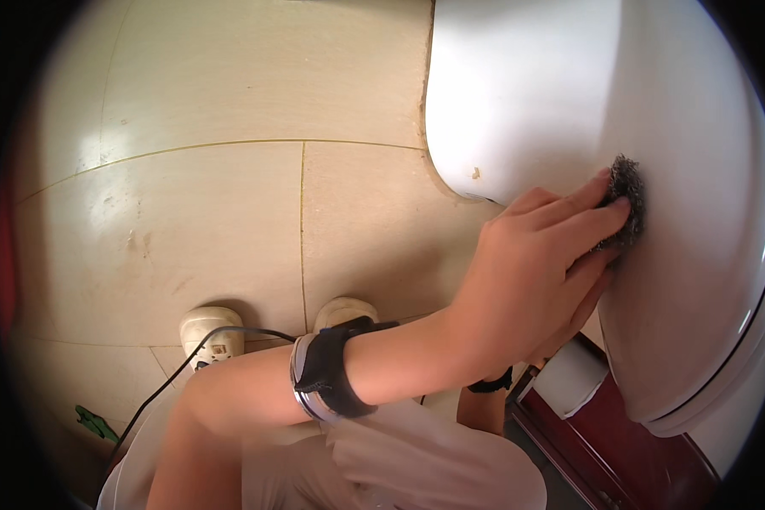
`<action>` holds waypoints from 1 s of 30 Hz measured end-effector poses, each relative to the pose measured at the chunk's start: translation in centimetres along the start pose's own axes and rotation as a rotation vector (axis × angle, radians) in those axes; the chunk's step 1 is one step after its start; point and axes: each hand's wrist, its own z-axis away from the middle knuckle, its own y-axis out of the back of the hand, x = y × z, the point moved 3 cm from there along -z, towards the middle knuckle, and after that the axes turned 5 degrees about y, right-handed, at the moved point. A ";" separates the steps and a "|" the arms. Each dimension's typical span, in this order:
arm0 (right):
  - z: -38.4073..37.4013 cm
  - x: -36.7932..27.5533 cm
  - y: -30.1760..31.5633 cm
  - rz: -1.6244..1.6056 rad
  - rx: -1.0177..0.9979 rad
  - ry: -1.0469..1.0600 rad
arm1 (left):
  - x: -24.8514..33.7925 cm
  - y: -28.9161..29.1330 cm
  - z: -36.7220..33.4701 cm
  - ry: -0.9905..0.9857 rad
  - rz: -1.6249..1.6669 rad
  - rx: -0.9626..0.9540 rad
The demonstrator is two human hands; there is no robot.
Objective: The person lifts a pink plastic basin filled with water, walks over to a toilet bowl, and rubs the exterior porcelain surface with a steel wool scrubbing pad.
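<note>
My left arm reaches across from the lower left. The fingers of my left hand (544,255) are closed on a dark grey steel wool pad (627,204). They press it against the curved side of a white, glossy ceramic fixture (688,246), which looks like a toilet. Below that hand, my right forearm (480,412) comes up with a dark band (490,382) at the wrist. The right hand is mostly hidden behind the left one, so its fingers cannot be made out. A small brownish mark (476,173) shows on the fixture's low base.
Beige floor tiles (221,212) spread out to the left. My light shoes (212,333) stand on them, and a black cable (170,378) runs to my left wrist strap (327,374). Under the fixture lie a dark red box-like thing (620,450) and a white rounded piece (572,378).
</note>
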 end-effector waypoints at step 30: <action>0.5 1.0 5.3 -0.439 0.373 -0.301 | 3.0 -0.5 3.0 0.279 0.129 -0.086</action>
